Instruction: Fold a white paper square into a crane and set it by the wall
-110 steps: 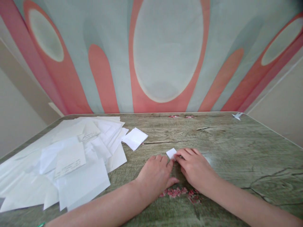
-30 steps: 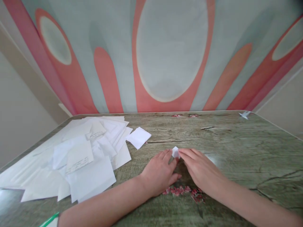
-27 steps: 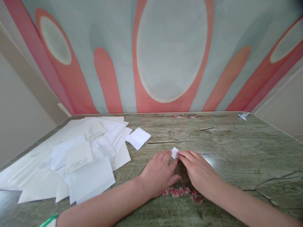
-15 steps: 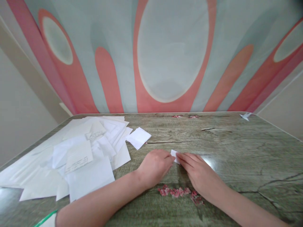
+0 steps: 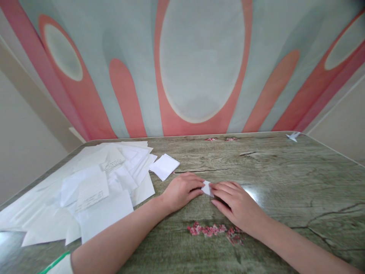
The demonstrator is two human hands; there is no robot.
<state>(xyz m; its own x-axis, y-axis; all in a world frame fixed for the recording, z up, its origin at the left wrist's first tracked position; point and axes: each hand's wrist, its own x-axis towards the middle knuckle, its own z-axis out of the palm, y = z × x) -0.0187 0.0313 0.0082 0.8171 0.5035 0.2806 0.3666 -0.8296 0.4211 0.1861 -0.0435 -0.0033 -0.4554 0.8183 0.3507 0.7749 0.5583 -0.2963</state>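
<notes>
On the wood-grain desk (image 5: 273, 182), the left hand (image 5: 184, 190) and right hand (image 5: 235, 203) grasp opposite sides of a small folded white paper (image 5: 207, 188) between their fingertips, right of the loose paper pile (image 5: 105, 205).

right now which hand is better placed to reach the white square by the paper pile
Left, I'd say: the left hand is nearer the white square, while the right hand is farther off, past the small white paper. Both hands touch that paper, so the left would probably need to leave it.
</notes>
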